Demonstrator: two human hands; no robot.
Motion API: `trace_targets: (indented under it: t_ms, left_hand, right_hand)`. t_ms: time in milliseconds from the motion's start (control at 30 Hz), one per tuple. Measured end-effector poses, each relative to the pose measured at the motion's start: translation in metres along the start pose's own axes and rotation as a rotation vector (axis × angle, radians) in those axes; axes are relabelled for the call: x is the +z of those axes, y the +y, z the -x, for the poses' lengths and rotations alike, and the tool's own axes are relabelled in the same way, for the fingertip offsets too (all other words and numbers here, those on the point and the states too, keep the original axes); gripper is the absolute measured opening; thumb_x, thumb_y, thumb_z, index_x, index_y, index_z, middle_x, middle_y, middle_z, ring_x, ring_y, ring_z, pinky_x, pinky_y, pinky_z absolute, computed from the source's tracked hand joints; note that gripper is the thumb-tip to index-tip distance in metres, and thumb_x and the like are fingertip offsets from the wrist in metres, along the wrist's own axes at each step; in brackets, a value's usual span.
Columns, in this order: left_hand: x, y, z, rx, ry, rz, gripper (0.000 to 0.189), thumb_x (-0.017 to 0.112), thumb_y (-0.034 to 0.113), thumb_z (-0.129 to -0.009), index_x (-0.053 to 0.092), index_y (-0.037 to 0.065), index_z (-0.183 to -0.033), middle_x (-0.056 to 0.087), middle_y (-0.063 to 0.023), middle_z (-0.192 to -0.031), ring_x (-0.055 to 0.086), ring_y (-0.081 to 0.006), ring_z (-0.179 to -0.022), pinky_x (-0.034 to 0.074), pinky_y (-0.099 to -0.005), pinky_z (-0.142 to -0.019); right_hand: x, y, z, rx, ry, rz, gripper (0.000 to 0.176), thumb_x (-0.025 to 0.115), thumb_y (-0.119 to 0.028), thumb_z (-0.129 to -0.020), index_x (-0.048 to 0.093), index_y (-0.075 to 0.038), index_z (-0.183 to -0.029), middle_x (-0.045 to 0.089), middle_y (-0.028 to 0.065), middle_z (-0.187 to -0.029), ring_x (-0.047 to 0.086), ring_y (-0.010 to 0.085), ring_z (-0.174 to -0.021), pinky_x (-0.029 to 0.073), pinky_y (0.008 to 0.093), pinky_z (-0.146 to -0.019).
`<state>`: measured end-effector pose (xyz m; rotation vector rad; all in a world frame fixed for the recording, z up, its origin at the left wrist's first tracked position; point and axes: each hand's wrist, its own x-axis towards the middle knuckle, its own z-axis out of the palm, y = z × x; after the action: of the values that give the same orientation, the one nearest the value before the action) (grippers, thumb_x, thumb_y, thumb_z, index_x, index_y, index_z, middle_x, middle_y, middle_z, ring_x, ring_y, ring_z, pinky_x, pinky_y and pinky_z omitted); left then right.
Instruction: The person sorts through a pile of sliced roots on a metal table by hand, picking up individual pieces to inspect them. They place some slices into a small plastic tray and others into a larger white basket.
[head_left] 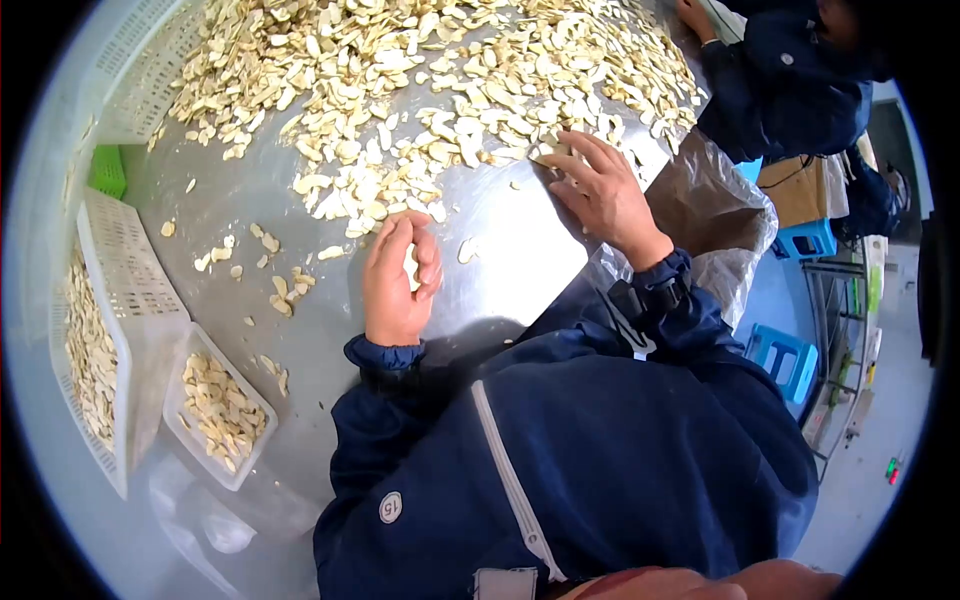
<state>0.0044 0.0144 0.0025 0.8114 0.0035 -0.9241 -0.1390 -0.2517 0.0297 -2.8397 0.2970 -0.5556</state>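
A wide heap of pale, thin dried slices covers the far part of the metal table. My left hand is curled at the heap's near edge, with a pale slice showing between thumb and fingers. To its right, my right hand reaches over the edge of the heap, fingers stretched and a little apart, its fingertips at the outermost slices. No slice shows clearly in its grasp. Scattered slices lie left of my left hand.
On the left stand a large white perforated basket and a small white tray, both holding slices. A bag-lined container is beside the table on the right. Another person's dark sleeve is at upper right, near blue stools.
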Motion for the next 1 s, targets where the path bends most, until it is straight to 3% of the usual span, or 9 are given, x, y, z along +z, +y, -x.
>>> trace_targets:
  t_ms: [200, 367, 467, 567, 733, 800, 867, 967, 1000]
  left_hand:
    - [0.003, 0.000, 0.000, 0.002, 0.001, -0.016, 0.021, 0.049, 0.022, -0.112, 0.060, 0.005, -0.116, 0.050, 0.0004, -0.077, 0.043, -0.0069, -0.060, 0.029, -0.0206, -0.044]
    - [-0.001, 0.000, 0.000, 0.000, -0.024, -0.022, 0.020, 0.050, 0.023, -0.112, 0.060, 0.006, -0.116, 0.051, 0.0008, -0.078, 0.045, -0.0071, -0.060, 0.029, -0.0218, -0.045]
    - [-0.004, -0.001, -0.001, 0.003, -0.038, -0.028, 0.020, 0.051, 0.023, -0.112, 0.060, 0.006, -0.116, 0.051, 0.0011, -0.078, 0.045, -0.0072, -0.060, 0.029, -0.0218, -0.045]
    - [-0.001, 0.000, 0.001, -0.004, -0.010, -0.022, 0.019, 0.050, 0.022, -0.112, 0.060, 0.006, -0.116, 0.051, 0.0013, -0.078, 0.045, -0.0071, -0.060, 0.030, -0.0215, -0.044]
    - [0.001, 0.001, 0.001, 0.000, -0.015, -0.021, 0.019, 0.050, 0.021, -0.112, 0.060, 0.005, -0.116, 0.051, 0.0009, -0.078, 0.046, -0.0073, -0.061, 0.030, -0.0211, -0.045]
    - [0.002, 0.000, 0.000, -0.005, -0.023, -0.017, 0.020, 0.050, 0.021, -0.112, 0.060, 0.005, -0.117, 0.051, 0.0006, -0.079, 0.046, -0.0075, -0.061, 0.030, -0.0212, -0.045]
    - [0.001, 0.000, 0.000, -0.008, -0.025, -0.009, 0.020, 0.050, 0.021, -0.112, 0.060, 0.005, -0.117, 0.051, 0.0004, -0.079, 0.045, -0.0077, -0.061, 0.031, -0.0214, -0.045]
    - [0.006, 0.001, 0.003, 0.006, 0.018, -0.054, 0.020, 0.050, 0.022, -0.112, 0.059, 0.004, -0.117, 0.051, 0.0002, -0.079, 0.045, -0.0076, -0.061, 0.031, -0.0217, -0.046]
    - [0.006, 0.001, 0.005, 0.004, 0.011, -0.061, 0.020, 0.050, 0.022, -0.112, 0.059, 0.004, -0.117, 0.051, 0.0002, -0.079, 0.045, -0.0075, -0.061, 0.031, -0.0217, -0.046]
  right_hand:
    - [-0.026, 0.055, 0.034, 0.155, 0.086, 0.179, 0.027, 0.065, 0.001, -0.087, 0.076, -0.009, -0.110, 0.073, 0.0113, -0.123, 0.066, 0.0338, -0.118, 0.052, 0.0444, -0.101]
    - [-0.014, 0.022, 0.012, 0.160, 0.127, -0.035, 0.026, 0.072, -0.012, -0.091, 0.075, -0.015, -0.117, 0.071, 0.0103, -0.129, 0.065, 0.0341, -0.120, 0.050, 0.0469, -0.104]
    - [-0.003, 0.009, 0.005, 0.102, 0.052, 0.145, 0.038, 0.074, -0.019, -0.091, 0.069, -0.020, -0.129, 0.063, 0.0097, -0.140, 0.060, 0.0342, -0.127, 0.047, 0.0472, -0.109]
    - [-0.006, 0.040, 0.021, 0.158, 0.067, 0.101, 0.032, 0.073, -0.020, -0.092, 0.073, -0.017, -0.124, 0.066, 0.0100, -0.135, 0.059, 0.0346, -0.128, 0.046, 0.0479, -0.109]
    - [-0.029, 0.084, 0.050, 0.286, 0.143, 0.396, 0.029, 0.069, -0.016, -0.094, 0.076, -0.017, -0.122, 0.068, 0.0108, -0.133, 0.060, 0.0356, -0.127, 0.046, 0.0494, -0.106]
    - [-0.030, 0.080, 0.031, 0.314, 0.107, 0.235, 0.035, 0.065, -0.008, -0.093, 0.075, -0.020, -0.125, 0.067, 0.0115, -0.137, 0.059, 0.0356, -0.128, 0.048, 0.0458, -0.107]
    - [-0.023, 0.061, 0.001, 0.258, 0.064, 0.022, 0.042, 0.062, -0.004, -0.091, 0.073, -0.019, -0.129, 0.066, 0.0121, -0.139, 0.061, 0.0356, -0.127, 0.050, 0.0433, -0.106]
    - [0.003, 0.053, -0.033, -0.003, 0.147, 0.260, 0.041, 0.063, -0.005, -0.088, 0.073, -0.016, -0.126, 0.071, 0.0089, -0.129, 0.068, 0.0327, -0.113, 0.055, 0.0425, -0.097]
    - [0.006, 0.055, -0.035, 0.035, 0.107, 0.232, 0.038, 0.063, -0.007, -0.089, 0.074, -0.016, -0.124, 0.071, 0.0079, -0.127, 0.068, 0.0321, -0.112, 0.056, 0.0423, -0.095]
